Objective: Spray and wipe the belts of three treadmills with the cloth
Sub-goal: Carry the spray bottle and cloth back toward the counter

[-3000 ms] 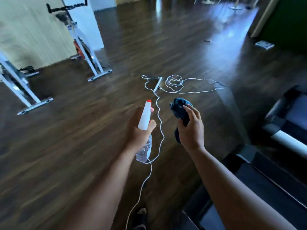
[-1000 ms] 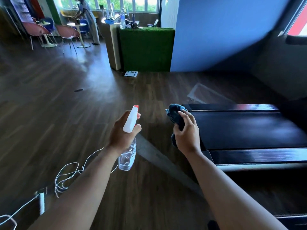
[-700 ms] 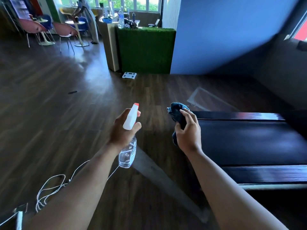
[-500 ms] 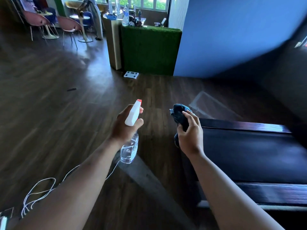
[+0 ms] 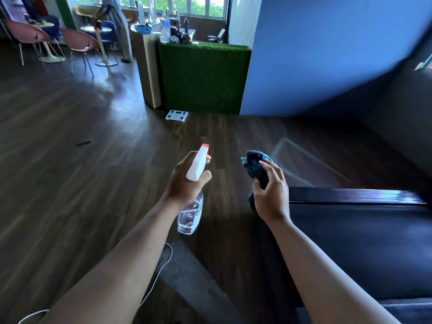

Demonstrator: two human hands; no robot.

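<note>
My left hand (image 5: 184, 183) grips a clear spray bottle (image 5: 190, 216) with a white head and red nozzle, held upright in front of me over the wooden floor. My right hand (image 5: 271, 195) holds a bunched dark blue cloth (image 5: 254, 163) just right of the bottle. A treadmill's black belt (image 5: 364, 249) lies low at the right, under my right forearm, with its glossy side rail (image 5: 355, 197) along the far edge.
A white cable (image 5: 161, 270) trails on the floor under my left arm. Farther off stand a green grass-covered counter (image 5: 201, 78), a white bathroom scale (image 5: 176, 115), chairs (image 5: 79, 43) and a person (image 5: 117, 24) by the windows. A blue wall (image 5: 327, 54) rises at the right.
The view swung from the exercise bikes and cable to the treadmill, which now sits lower and closer at the right. Both hands keep their hold on bottle and cloth.
</note>
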